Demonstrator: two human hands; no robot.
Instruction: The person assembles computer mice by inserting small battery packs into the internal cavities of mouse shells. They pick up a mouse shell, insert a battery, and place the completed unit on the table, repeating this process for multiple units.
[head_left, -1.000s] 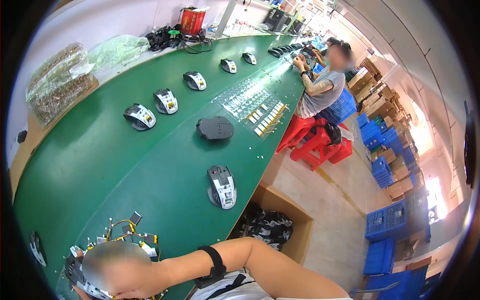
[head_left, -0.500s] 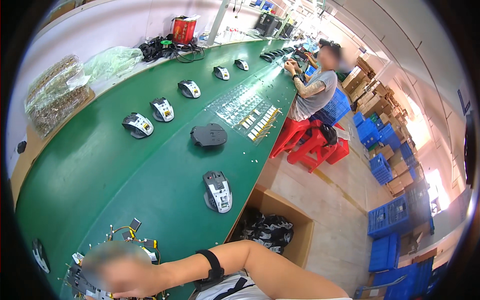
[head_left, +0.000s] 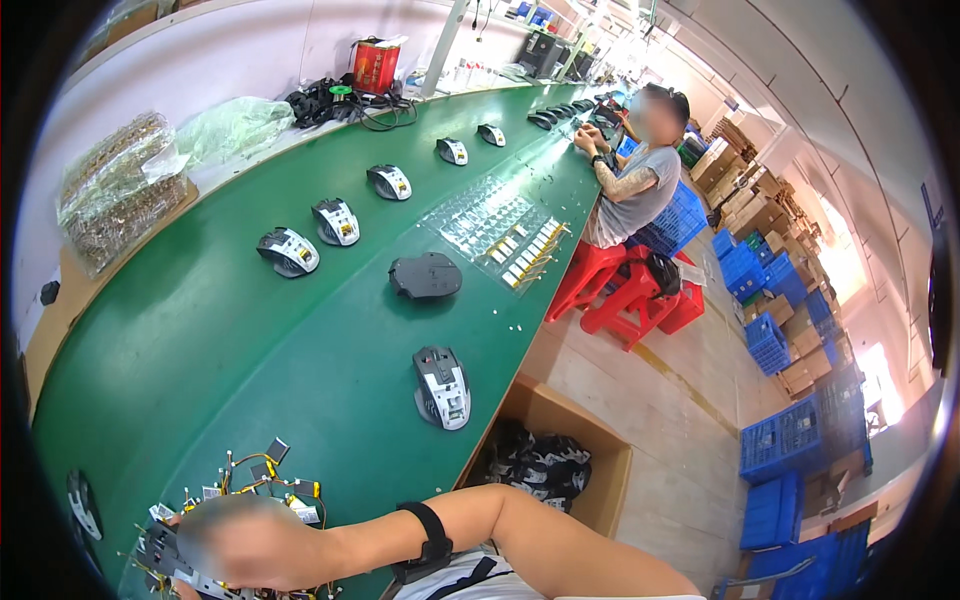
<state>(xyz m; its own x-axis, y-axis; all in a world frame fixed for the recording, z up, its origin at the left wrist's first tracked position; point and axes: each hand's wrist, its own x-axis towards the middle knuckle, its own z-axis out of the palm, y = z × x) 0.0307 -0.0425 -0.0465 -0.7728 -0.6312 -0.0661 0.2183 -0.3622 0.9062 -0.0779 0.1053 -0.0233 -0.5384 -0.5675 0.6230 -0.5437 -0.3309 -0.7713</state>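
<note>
My right hand reaches over the green bench at the lower left, its fingers smeared by blur. Beneath and beside the fingers lies a dark grey and silver part of a computer mouse; whether it is gripped cannot be told. A bit of skin shows at the lower edge, but which hand it belongs to is unclear. Small flat battery packs with coloured wires cluster round the hand. My left hand is otherwise out of view. To the right of the hand sits a partly assembled mouse with its white inner frame exposed.
A dark mouse base lies mid-bench, before a clear plastic tray holding battery packs. Several open mice line the far side. A cardboard box of dark parts stands beside the bench. Farther along, a person sits near red stools.
The view has shifted slightly, so the bench items appear a little farther right. My right hand stays over the mouse part, with only a small shift. The seated person's head has turned slightly.
</note>
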